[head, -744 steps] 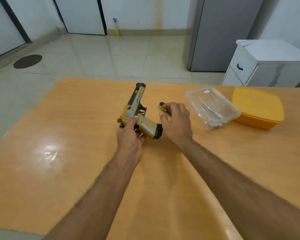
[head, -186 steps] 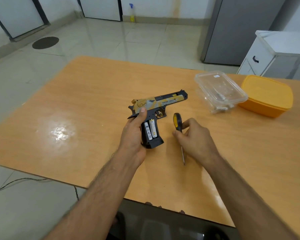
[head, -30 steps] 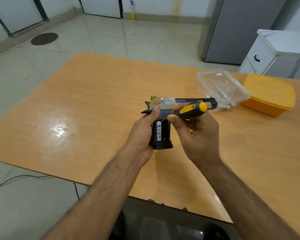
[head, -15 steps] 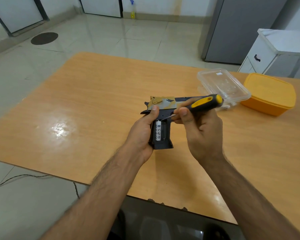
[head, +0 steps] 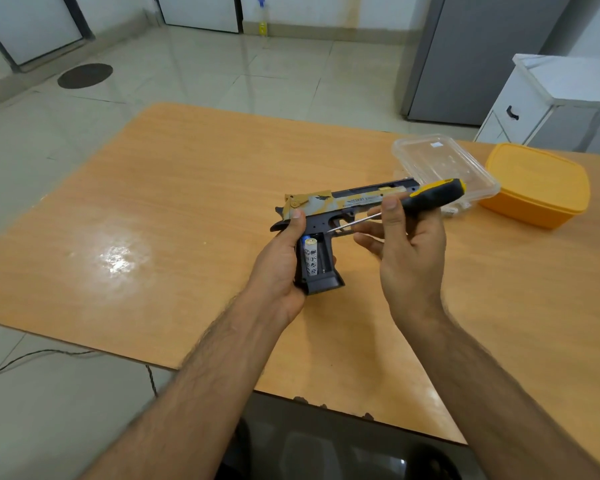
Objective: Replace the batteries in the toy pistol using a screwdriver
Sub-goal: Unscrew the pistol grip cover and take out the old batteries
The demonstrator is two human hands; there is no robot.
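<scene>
Since half a second earlier, one battery had left the bay; the screwdriver (head: 426,197) tip sat at the top of the empty slot. Over the counter (head: 187,188) – edge near, open room left – the left hand (head: 278,268) gripped the toy pistol (head: 329,213), light rigid plastic, best held by its handle. The right hand (head: 409,251) pinched the screwdriver. The remaining battery (head: 310,258) – small, smooth – likely needed prying.
</scene>
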